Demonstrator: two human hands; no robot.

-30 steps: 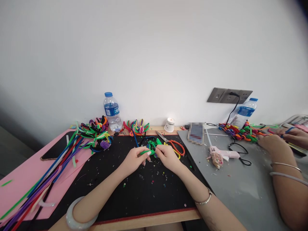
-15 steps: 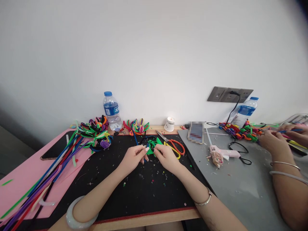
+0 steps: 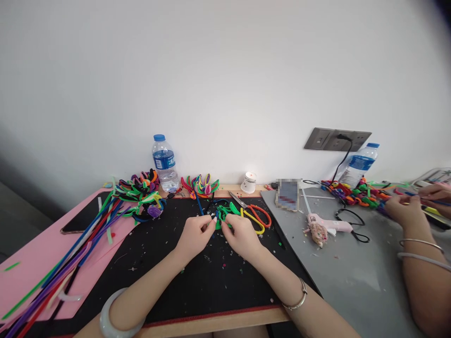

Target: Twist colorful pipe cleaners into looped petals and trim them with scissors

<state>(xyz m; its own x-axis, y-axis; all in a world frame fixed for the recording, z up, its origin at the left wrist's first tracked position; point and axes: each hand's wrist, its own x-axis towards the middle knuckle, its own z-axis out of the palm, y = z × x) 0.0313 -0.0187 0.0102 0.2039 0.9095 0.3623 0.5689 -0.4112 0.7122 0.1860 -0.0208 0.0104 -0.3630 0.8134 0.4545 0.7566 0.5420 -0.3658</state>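
My left hand (image 3: 195, 235) and my right hand (image 3: 241, 236) meet over the black mat (image 3: 183, 281), both pinching a green pipe-cleaner piece (image 3: 222, 213) between their fingertips. The green piece is bent into loops, with a bit of blue showing in it. Just behind my right hand lie scissors (image 3: 252, 212) with orange and yellow handles. A pale bangle sits on my left wrist and a thin bracelet on my right.
A bundle of long coloured pipe cleaners (image 3: 66, 263) lies on a pink sheet (image 3: 31, 263) beside a phone (image 3: 84, 218). Finished looped pieces (image 3: 141, 190), a water bottle (image 3: 164, 163) and a small candle (image 3: 248, 182) line the wall. Another person's hands (image 3: 405, 209) work on the grey mat near a pink glue gun (image 3: 326, 226).
My hands have drawn closer together and folded the green piece tighter. The other person's hands have shifted slightly right with a blue stem.
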